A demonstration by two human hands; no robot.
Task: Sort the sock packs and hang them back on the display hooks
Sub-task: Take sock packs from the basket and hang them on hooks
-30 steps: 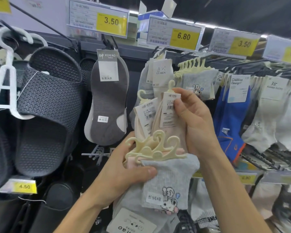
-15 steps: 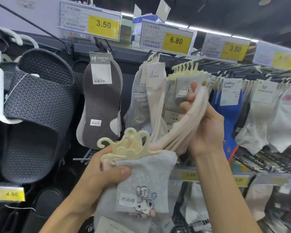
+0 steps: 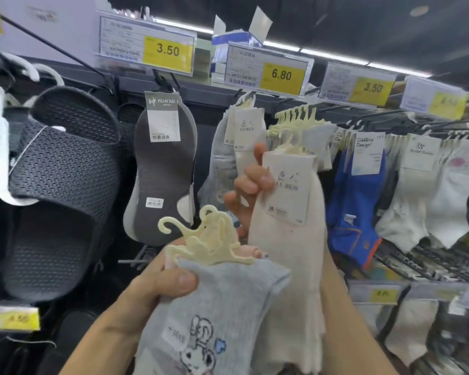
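Observation:
My left hand [image 3: 157,288] grips a bundle of grey cartoon sock packs [image 3: 214,315] low in the middle, thumb pressed on the top pack; their cream plastic hangers [image 3: 209,242] stick up above the thumb. My right hand [image 3: 251,190] holds a cream sock pack [image 3: 290,239] upright, fingers curled round its left edge beside the paper label. It stands just in front of the hook row, below the 6.80 price tag [image 3: 279,74]. Matching cream and grey packs [image 3: 244,139] hang on the hook behind it.
Grey cartoon packs on cream hangers [image 3: 303,123] hang right of that hook, then blue socks [image 3: 355,201] and white socks [image 3: 417,196]. Grey insoles [image 3: 163,180] and dark slippers [image 3: 63,190] hang at left. Lower hooks and price tags [image 3: 379,293] run at bottom right.
My right hand turned the cream pack from a slant to upright, label facing me, and lifted it clear of the grey bundle. My left hand stayed low with the grey packs.

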